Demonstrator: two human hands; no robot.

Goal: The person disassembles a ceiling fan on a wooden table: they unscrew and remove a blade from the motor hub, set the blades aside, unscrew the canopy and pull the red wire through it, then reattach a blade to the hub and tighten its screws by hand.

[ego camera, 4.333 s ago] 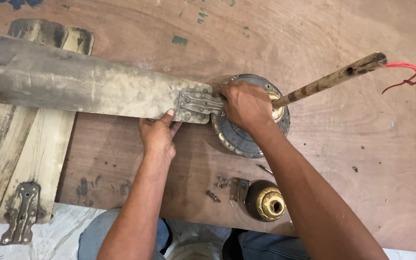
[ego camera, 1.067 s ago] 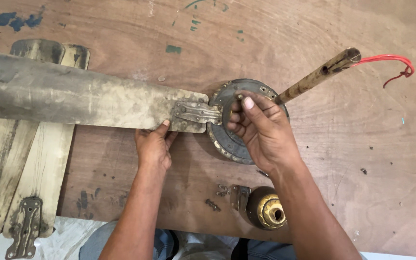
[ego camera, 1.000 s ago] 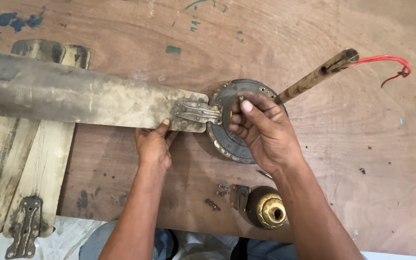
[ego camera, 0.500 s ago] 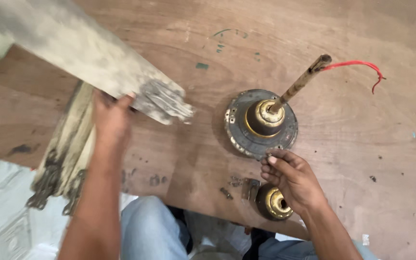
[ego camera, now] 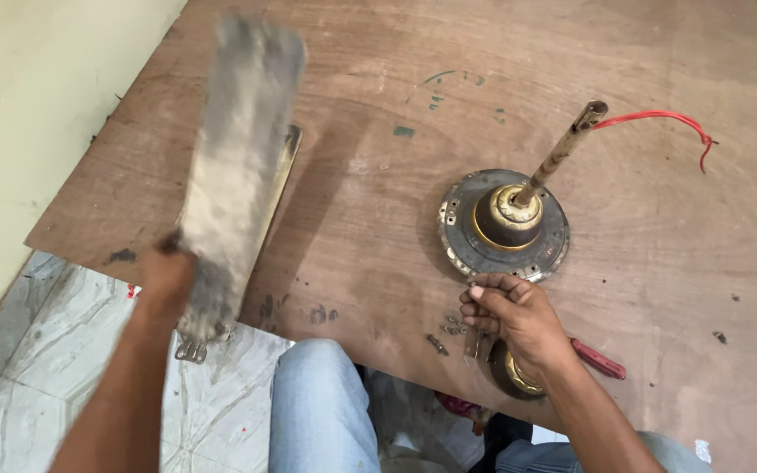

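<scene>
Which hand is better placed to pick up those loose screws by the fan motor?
Right hand: it rests beside the screws. The left hand is far off, holding the blade.

Head camera, steeply down, close; left blurred, probably motion

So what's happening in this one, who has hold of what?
A person is at work on a brown plywood board laid on the floor. The left hand holds a long, dusty grey fan blade, blurred with motion, raised over the board's left side, above other blades lying there. The right hand rests near small loose screws, just below the round grey-and-brass fan motor. The motor's rod sticks up, with a red wire at its tip. A red-handled tool lies beside the right wrist.
</scene>
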